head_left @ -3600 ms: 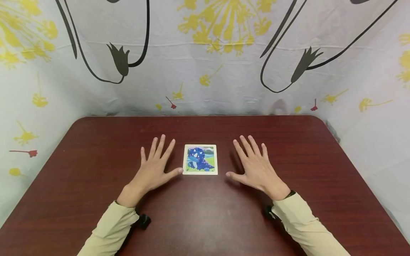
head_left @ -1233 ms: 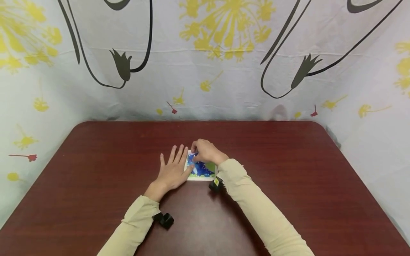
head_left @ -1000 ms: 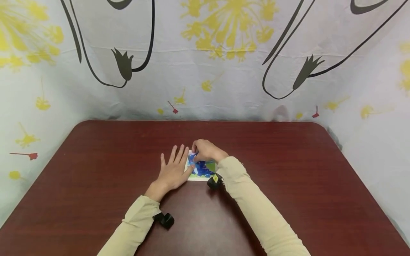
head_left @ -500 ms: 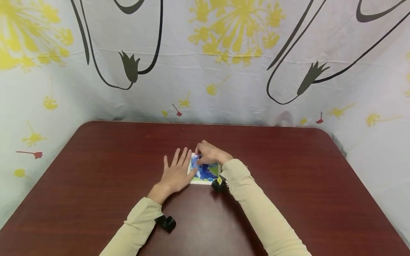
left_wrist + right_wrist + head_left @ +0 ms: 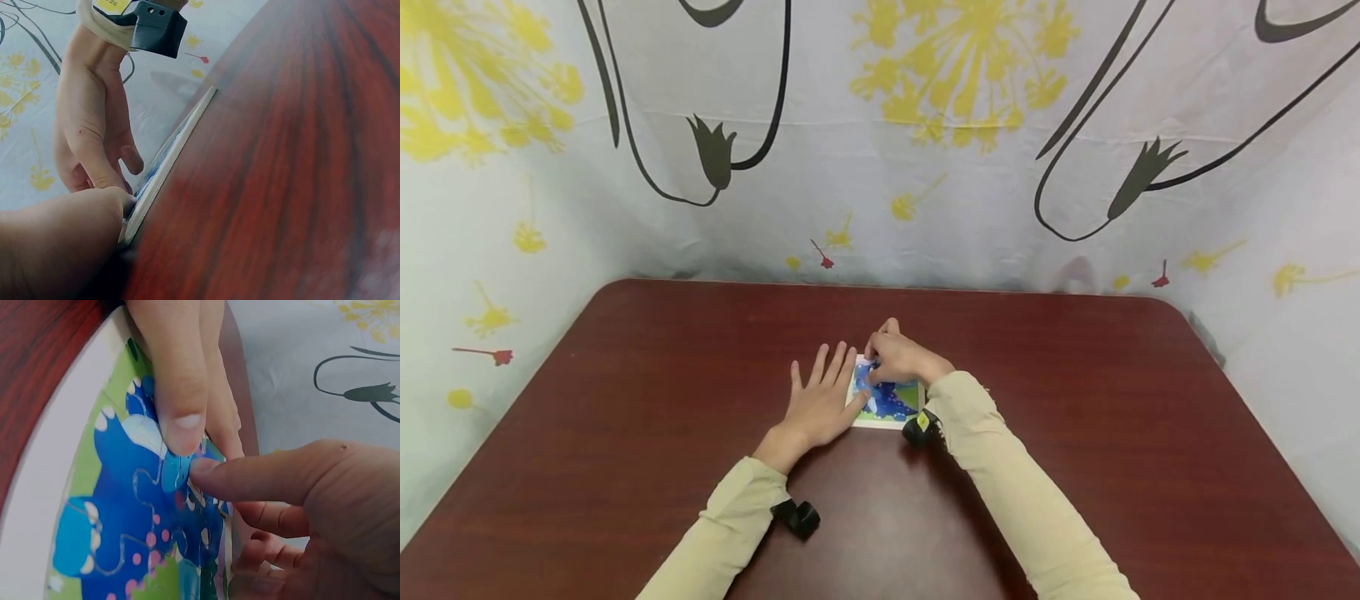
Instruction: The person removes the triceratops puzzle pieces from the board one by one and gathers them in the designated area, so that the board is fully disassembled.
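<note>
A small jigsaw puzzle of a blue dinosaur, set in a pale frame, lies flat near the middle of the table. My left hand rests flat along its left side, fingers spread, the thumb pressing on the picture. Over the puzzle's upper part, my right hand has curled fingers, and its thumb meets the picture close to the left thumb. Between right thumb and fingers is a puzzle piece, its edge slightly raised. The left wrist view shows the frame's side lying against the tabletop.
The dark red wooden table has rounded far corners. Behind it hangs a white cloth printed with yellow and grey plants. A black wrist camera sits under the left sleeve, another camera beside the puzzle's lower right corner.
At first both hands lay spread on either side of the puzzle. The left then slid against it, and the right came over the top and curled. Lately both stay there while the view shifts slightly.
</note>
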A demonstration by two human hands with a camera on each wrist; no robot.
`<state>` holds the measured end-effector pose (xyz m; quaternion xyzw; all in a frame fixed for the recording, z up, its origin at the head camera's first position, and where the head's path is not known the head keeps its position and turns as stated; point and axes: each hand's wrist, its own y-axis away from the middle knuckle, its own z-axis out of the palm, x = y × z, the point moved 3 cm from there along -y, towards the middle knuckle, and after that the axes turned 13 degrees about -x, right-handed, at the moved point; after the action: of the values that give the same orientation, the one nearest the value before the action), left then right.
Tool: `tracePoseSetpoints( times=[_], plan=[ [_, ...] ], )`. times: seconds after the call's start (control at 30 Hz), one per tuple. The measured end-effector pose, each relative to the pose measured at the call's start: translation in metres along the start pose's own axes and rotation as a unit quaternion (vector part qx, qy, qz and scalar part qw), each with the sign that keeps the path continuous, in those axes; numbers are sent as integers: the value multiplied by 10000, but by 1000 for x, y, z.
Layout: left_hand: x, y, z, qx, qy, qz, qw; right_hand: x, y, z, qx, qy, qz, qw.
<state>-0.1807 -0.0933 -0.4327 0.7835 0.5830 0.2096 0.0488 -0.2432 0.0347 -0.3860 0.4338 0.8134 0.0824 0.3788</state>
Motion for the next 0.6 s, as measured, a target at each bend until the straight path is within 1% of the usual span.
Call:
tracePoseSetpoints(
  times=[0.13, 0.27, 0.43, 0.6],
  plan=[
    [1, -1, -1, 37, 2, 33, 10000, 2, 0, -2, -19, 107, -1, 9999],
    [2, -2, -2, -30, -7, 86, 10000, 3, 0, -5, 136, 471, -91, 9988],
    [1, 1, -3, -93, -15, 23, 10000, -5, 0, -4, 374, 855, -375, 9949],
    [0, 3, -3, -75, 37, 33, 10000, -13, 2, -1, 492, 1234, -486, 9899]
  ],
)
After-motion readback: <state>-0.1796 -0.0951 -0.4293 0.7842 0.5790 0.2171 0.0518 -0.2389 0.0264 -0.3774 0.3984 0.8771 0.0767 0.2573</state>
